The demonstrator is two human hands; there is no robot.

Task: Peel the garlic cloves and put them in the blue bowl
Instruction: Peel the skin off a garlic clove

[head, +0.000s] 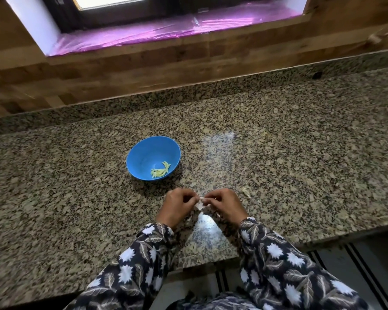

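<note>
A blue bowl [153,158] stands on the granite counter and holds several pale peeled garlic cloves [160,171] near its front wall. In front of it and slightly right, my left hand [177,205] and my right hand [225,205] meet over the counter. Both pinch one small white garlic clove [201,202] between their fingertips, with a bit of papery skin hanging below it. The clove is mostly hidden by my fingers.
A scrap of garlic skin [246,193] lies on the granite counter [300,153] right of my right hand. Behind runs a wooden wall with a window sill covered in pink foil [166,30]. The counter's front edge steps back at the lower right.
</note>
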